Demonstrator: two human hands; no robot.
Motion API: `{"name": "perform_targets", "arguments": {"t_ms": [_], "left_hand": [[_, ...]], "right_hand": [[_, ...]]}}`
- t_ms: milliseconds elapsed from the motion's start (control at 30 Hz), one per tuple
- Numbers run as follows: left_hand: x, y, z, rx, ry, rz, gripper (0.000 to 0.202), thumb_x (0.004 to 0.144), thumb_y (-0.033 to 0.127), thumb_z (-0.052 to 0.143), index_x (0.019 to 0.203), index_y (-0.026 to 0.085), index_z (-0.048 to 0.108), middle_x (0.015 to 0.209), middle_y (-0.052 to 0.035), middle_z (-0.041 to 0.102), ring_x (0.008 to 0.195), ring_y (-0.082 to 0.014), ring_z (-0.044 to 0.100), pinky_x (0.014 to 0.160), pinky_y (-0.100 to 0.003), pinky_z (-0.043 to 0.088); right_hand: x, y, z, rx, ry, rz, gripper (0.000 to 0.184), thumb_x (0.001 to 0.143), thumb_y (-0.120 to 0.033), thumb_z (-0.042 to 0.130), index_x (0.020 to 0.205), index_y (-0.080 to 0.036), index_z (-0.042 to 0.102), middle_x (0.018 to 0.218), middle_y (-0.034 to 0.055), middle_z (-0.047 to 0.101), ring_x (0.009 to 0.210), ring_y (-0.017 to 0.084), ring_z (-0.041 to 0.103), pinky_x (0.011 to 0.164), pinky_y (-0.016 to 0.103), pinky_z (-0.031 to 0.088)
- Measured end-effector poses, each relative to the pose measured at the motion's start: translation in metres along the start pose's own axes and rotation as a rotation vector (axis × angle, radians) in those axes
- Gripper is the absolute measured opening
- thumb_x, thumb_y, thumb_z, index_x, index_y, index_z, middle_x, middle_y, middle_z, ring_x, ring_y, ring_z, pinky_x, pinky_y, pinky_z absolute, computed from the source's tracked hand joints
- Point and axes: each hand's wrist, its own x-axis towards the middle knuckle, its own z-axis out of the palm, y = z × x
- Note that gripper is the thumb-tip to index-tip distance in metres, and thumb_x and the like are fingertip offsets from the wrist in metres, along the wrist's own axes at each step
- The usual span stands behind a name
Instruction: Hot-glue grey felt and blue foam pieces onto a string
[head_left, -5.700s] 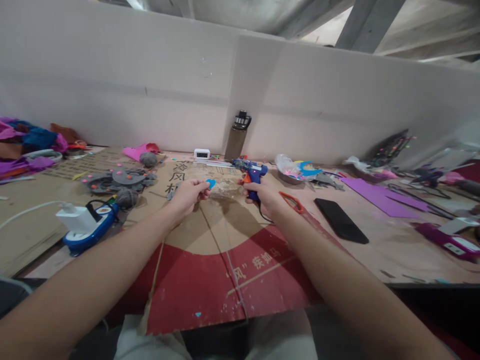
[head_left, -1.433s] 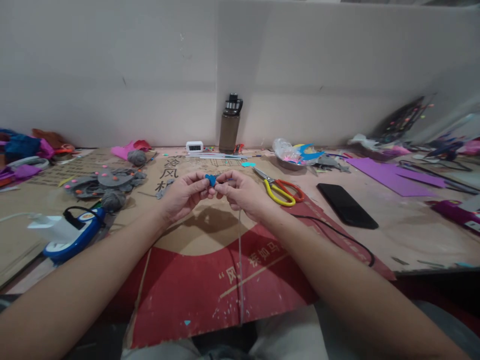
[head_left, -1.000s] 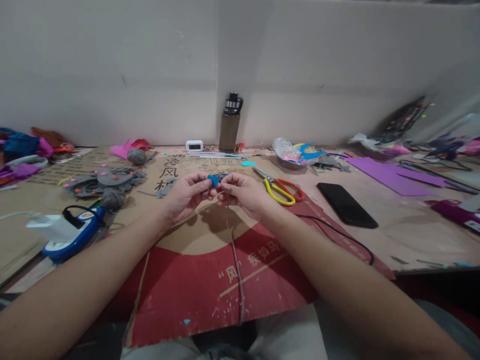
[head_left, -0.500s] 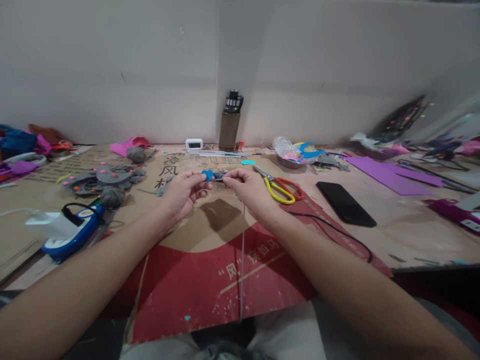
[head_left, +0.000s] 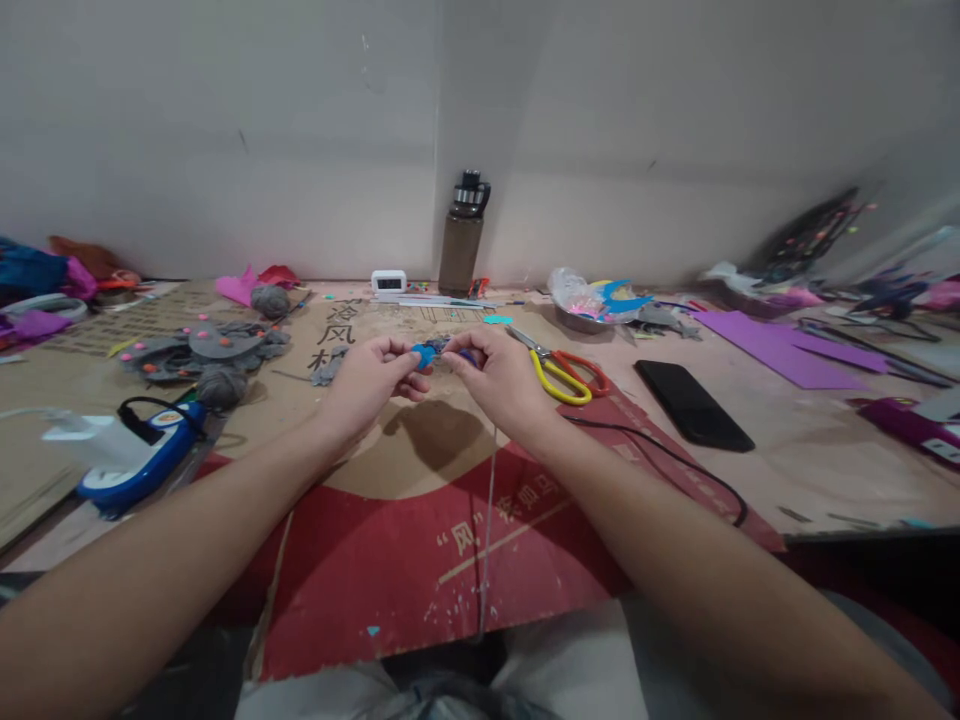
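Between thumb and fingers of my left hand (head_left: 382, 368) is a small blue cut-out piece (head_left: 425, 354), heart-shaped in the earlier picture. My right hand (head_left: 491, 368) is pinched closed just beside it, its fingertips close to the blue piece. A thin grey yarn strand (head_left: 490, 500) runs from under my right hand down across the red cardboard (head_left: 360, 580) towards my lap. Something small and dark blue shows at the right fingertips, too small to name. Scissors (head_left: 559, 375) with one yellow and one orange handle lie right of my right hand.
A black phone (head_left: 694, 405) and purple sheets (head_left: 780, 350) lie to the right. Behind the hands stand a bottle (head_left: 460, 245) and a white digital clock (head_left: 388, 283). A blue power strip (head_left: 146, 480), grey felt pieces (head_left: 202, 350) and a yarn ball (head_left: 221, 386) are at left.
My hands have come closer together, and the blue piece has moved slightly right towards my right fingertips. It now appears turned, its heart outline less plain.
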Motion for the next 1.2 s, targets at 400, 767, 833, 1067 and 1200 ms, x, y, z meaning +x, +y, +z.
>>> {"name": "perform_targets", "arguments": {"t_ms": [400, 767, 833, 1067, 1200], "left_hand": [[-0.0032, -0.0007, 0.0015, 0.111, -0.032, 0.045, 0.015, 0.077, 0.021, 0.067, 0.084, 0.013, 0.057, 0.059, -0.0021, 0.064, 0.052, -0.0124, 0.062, 0.052, -0.024, 0.052], [-0.0061, 0.0015, 0.0029, 0.15, -0.068, 0.096, 0.017, 0.076, 0.024, 0.068, 0.084, 0.013, 0.06, 0.063, -0.0024, 0.065, 0.055, -0.0112, 0.062, 0.056, -0.024, 0.053], [-0.0059, 0.0013, 0.0029, 0.149, -0.081, 0.108, 0.017, 0.075, 0.025, 0.069, 0.083, 0.013, 0.06, 0.063, -0.0019, 0.065, 0.056, -0.0109, 0.062, 0.057, -0.023, 0.052], [-0.006, 0.0014, 0.0026, 0.133, -0.103, 0.104, 0.018, 0.074, 0.027, 0.07, 0.083, 0.012, 0.062, 0.064, -0.0018, 0.064, 0.057, -0.0106, 0.061, 0.058, -0.024, 0.052], [-0.005, 0.0003, 0.0019, 0.138, -0.117, 0.114, 0.019, 0.074, 0.027, 0.07, 0.083, 0.012, 0.063, 0.064, -0.0018, 0.064, 0.058, -0.0108, 0.061, 0.059, -0.024, 0.052]], "right_hand": [[-0.0012, -0.0008, -0.0018, -0.093, 0.005, -0.066, 0.005, 0.08, -0.023, 0.065, 0.079, -0.018, 0.064, 0.075, 0.001, 0.058, 0.07, 0.014, 0.048, 0.066, 0.028, 0.036], [-0.0009, 0.0002, -0.0018, -0.109, 0.021, -0.087, 0.002, 0.08, -0.02, 0.065, 0.078, -0.019, 0.064, 0.074, 0.0004, 0.058, 0.07, 0.014, 0.048, 0.066, 0.028, 0.036], [-0.0009, 0.0003, -0.0019, -0.113, 0.019, -0.085, 0.002, 0.08, -0.021, 0.064, 0.078, -0.019, 0.064, 0.075, 0.0005, 0.058, 0.07, 0.014, 0.048, 0.066, 0.028, 0.036], [-0.0015, 0.0001, -0.0027, -0.126, 0.005, -0.089, 0.002, 0.08, -0.02, 0.063, 0.078, -0.02, 0.063, 0.077, 0.0009, 0.059, 0.073, 0.014, 0.049, 0.068, 0.029, 0.037], [-0.0019, -0.0012, -0.0032, -0.127, -0.002, -0.081, 0.002, 0.081, -0.02, 0.063, 0.079, -0.02, 0.064, 0.078, 0.0012, 0.059, 0.073, 0.015, 0.05, 0.068, 0.029, 0.037]]}}
